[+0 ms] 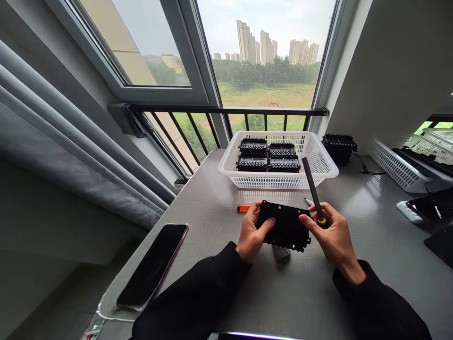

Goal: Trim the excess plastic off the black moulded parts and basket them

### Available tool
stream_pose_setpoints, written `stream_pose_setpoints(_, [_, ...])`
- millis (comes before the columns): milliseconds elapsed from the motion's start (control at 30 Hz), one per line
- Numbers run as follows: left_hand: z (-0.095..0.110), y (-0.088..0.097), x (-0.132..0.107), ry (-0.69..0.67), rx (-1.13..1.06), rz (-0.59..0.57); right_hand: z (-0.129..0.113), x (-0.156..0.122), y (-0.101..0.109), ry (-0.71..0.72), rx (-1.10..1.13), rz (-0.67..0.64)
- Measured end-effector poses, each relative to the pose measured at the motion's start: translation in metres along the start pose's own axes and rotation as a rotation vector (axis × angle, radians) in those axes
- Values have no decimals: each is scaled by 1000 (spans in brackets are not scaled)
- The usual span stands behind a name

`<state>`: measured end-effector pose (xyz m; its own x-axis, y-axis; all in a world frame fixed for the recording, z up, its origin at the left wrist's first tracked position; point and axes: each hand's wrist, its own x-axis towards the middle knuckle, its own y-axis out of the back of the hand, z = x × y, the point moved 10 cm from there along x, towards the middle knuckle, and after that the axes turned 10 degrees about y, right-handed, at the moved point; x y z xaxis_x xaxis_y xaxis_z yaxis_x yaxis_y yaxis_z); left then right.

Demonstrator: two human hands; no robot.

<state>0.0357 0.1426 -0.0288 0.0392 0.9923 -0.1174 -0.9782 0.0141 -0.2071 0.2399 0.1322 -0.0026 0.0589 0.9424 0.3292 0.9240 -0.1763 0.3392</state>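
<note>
A black plastic part (283,224), rectangular with notched edges and small tabs, is held up above the table. My left hand (252,232) grips its left end, thumb on the near face. In my right hand (332,234) is a flat file (310,184), its dark blade pointing up and its yellow-ringed handle mostly hidden by the fingers. The right thumb also rests at the part's right edge. Beneath the part, a small grey block (281,253) is partly covered. Behind the hands lie an orange tool (243,208) and a pale pen-like item (308,201), both partly hidden.
A white plastic basket (278,181) with several similar black parts (268,156) stands near the window. More black parts (339,144) are stacked right of it. A phone (154,267) lies at the table's left edge. White baskets (399,165) and dark panels (432,205) sit at right.
</note>
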Motion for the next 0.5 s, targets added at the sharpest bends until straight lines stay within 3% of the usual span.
stream_pose_setpoints(233, [-25, 8, 10, 255, -306, 41, 15, -10, -31, -253, 406, -182])
stream_pose_setpoints(367, [-29, 14, 10, 249, -346, 117, 14, -15, -40, -295, 490, -244])
stream_pose_setpoints(500, [-31, 9, 13, 214, -243, 41, 21, -13, -38, -296, 512, -187])
